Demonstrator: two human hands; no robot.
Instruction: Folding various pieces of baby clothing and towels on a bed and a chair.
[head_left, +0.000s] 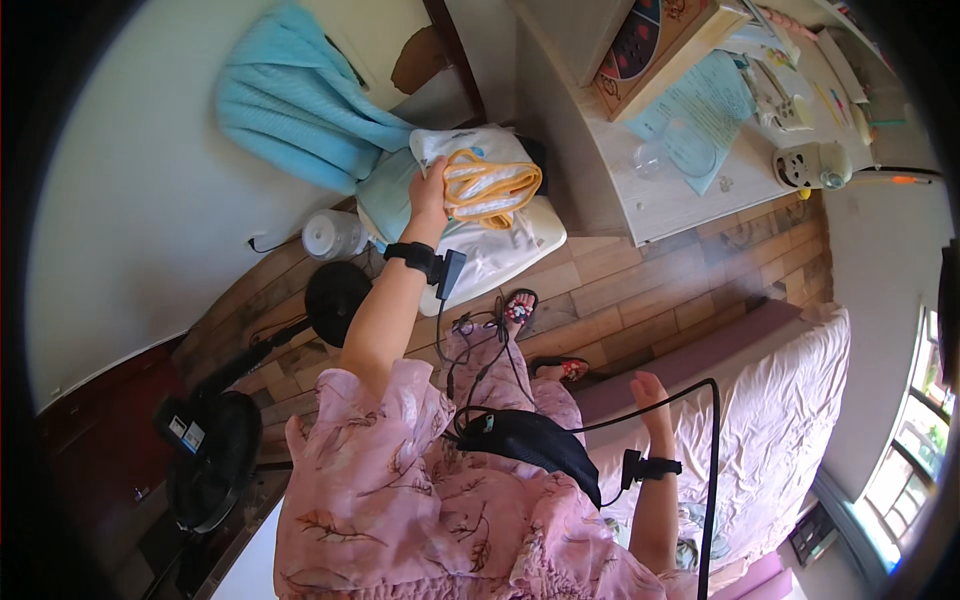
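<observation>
My left hand (430, 192) is closed on the left edge of a folded white cloth with orange trim (495, 185). The cloth rests on a pile of pale fabrics on a white seat (550, 232). A light blue ribbed blanket (290, 110) drapes down behind and to the left of the pile. Beside the bed, my right hand (652, 392) hangs in the air. Nothing shows in it, and its fingers look loosely extended. Each of my wrists wears a black strap with a small device.
A black fan (215, 460) stands at the left, near a clear plastic container with a white lid (328, 235). The desk (660, 215) at upper right holds papers and a bottle (815, 166). The bed (770, 390) fills the right. A black cable (714, 450) loops beside my right arm.
</observation>
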